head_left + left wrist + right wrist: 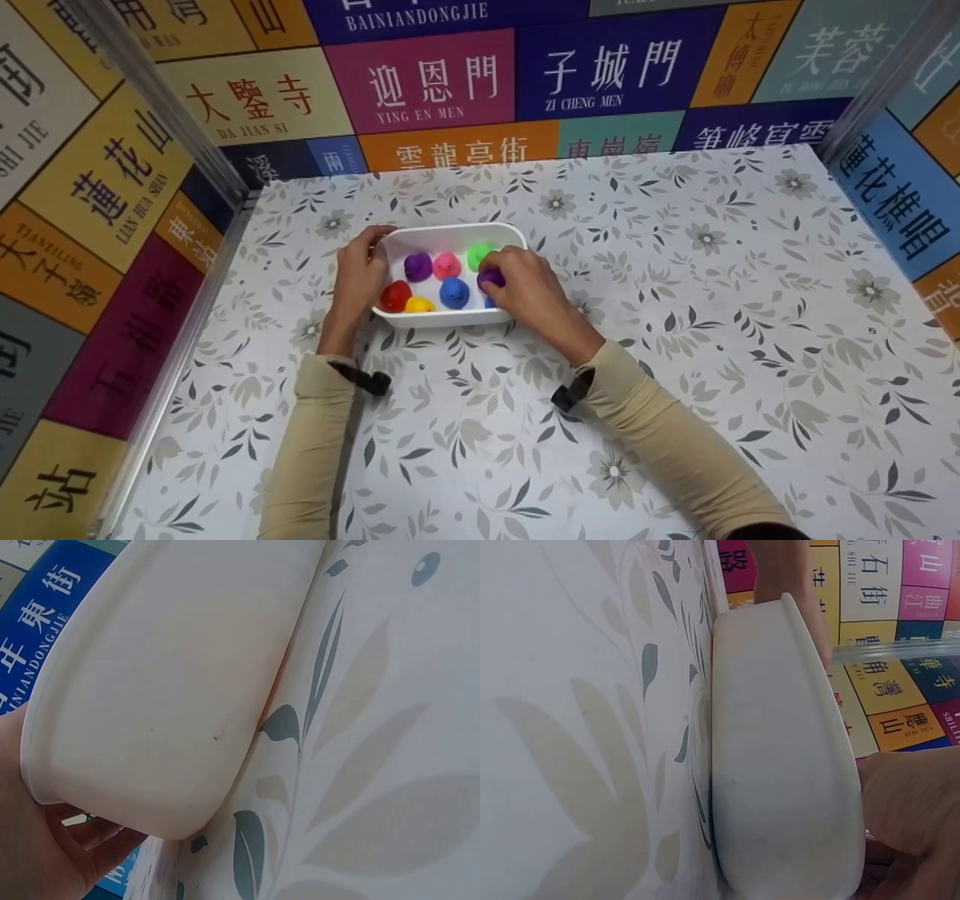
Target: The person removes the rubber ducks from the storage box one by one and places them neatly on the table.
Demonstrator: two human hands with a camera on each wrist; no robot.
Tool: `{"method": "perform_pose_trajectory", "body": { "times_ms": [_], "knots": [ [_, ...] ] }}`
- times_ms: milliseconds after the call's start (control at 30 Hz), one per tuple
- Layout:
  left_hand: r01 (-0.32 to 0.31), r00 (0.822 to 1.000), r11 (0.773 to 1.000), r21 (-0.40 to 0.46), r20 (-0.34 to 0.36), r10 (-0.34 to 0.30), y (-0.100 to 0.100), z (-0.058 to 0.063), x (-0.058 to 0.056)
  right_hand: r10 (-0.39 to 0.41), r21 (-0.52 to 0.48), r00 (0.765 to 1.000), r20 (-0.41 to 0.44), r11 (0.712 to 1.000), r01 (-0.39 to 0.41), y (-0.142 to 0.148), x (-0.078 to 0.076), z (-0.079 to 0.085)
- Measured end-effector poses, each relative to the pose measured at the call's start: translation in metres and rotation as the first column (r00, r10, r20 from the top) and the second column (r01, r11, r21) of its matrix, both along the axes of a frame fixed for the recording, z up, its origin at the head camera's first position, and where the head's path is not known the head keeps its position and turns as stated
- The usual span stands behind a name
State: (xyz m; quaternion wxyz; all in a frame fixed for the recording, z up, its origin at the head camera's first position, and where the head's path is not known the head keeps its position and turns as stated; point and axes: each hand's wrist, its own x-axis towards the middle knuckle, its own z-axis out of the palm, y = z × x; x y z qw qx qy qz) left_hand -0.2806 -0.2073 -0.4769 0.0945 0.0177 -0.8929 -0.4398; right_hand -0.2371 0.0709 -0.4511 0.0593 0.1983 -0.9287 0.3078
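Observation:
A white plastic box (442, 318) sits on the patterned cloth with several small rubber ducks inside. My left hand (360, 274) grips its left end, with the fingers outside the wall, as the left wrist view also shows. Over the right end of the box, my right hand (529, 281) pinches a purple duck (491, 278) between thumb and fingers. Lying in the box are another purple duck (418, 266), a pink one (447, 265), a green one (480, 256), a red one (395, 297), a yellow one (419, 304) and a blue one (454, 292). Something blue is partly hidden below my right fingers.
The table (712, 315) has a white cloth with grey leaves and flowers. Colourful panels with writing (427, 82) stand along the back and both sides. Dark straps (574, 388) circle both wrists.

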Motion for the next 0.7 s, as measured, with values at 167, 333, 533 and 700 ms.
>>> {"method": "perform_pose_trajectory", "body": {
  "times_ms": [167,333,533,700],
  "knots": [
    [0.003,1.000,1.000,-0.001,-0.018,-0.003,0.000,0.000,-0.001,0.000,-0.019,1.000,-0.006,1.000,0.000,0.000,0.000,-0.001],
    [0.006,1.000,1.000,-0.007,-0.015,-0.007,0.000,0.001,0.000,0.008,-0.053,1.000,0.014,0.999,-0.007,0.002,0.000,0.001],
    [0.006,1.000,1.000,-0.013,-0.024,-0.006,0.000,0.001,0.000,0.043,-0.212,0.997,0.060,0.977,-0.030,0.010,-0.007,0.005],
    [0.007,1.000,1.000,-0.011,-0.022,-0.008,0.000,0.001,0.000,0.066,-0.366,0.993,0.103,0.930,-0.024,0.018,-0.014,0.007]
  ]
}}
